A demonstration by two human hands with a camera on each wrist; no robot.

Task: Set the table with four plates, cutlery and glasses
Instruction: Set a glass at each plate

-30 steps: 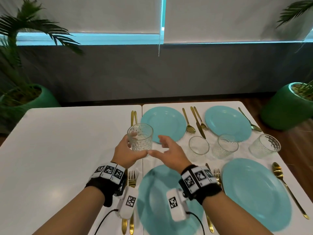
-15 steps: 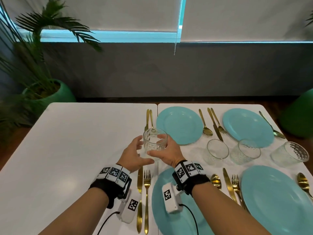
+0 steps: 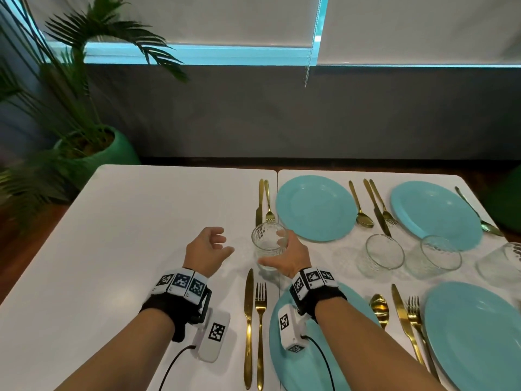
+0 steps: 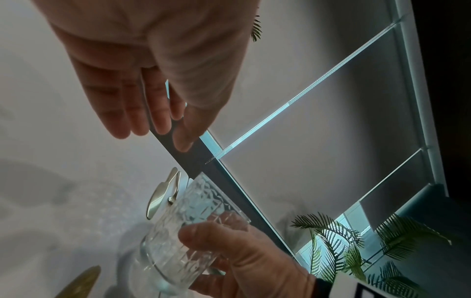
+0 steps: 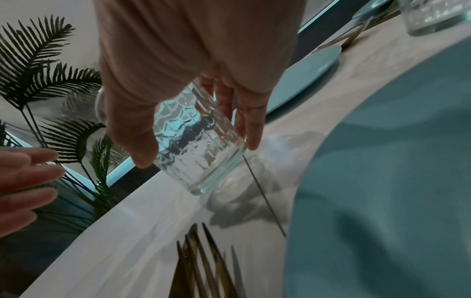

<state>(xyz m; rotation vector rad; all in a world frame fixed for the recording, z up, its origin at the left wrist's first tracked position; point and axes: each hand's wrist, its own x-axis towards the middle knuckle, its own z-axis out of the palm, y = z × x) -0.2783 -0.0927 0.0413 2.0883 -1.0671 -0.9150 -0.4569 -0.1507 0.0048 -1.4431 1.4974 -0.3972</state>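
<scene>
My right hand grips a clear patterned glass, thumb on its left side and fingers round the far side. The glass is upright, low over the white table, just beyond the near-left gold knife and fork. In the right wrist view the glass has its base at the table's seam; I cannot tell if it touches. My left hand hovers to the left of the glass, fingers relaxed, holding nothing. Several teal plates are laid, the near-left plate partly under my right forearm.
Three more glasses stand in a row between the plates on the right. Gold cutlery lies beside each plate. The table's left half is bare white. A potted palm stands beyond the far left corner.
The glass passed from my left hand to my right and came down toward the table. My left hand let go and drew back to the left. The view swung left.
</scene>
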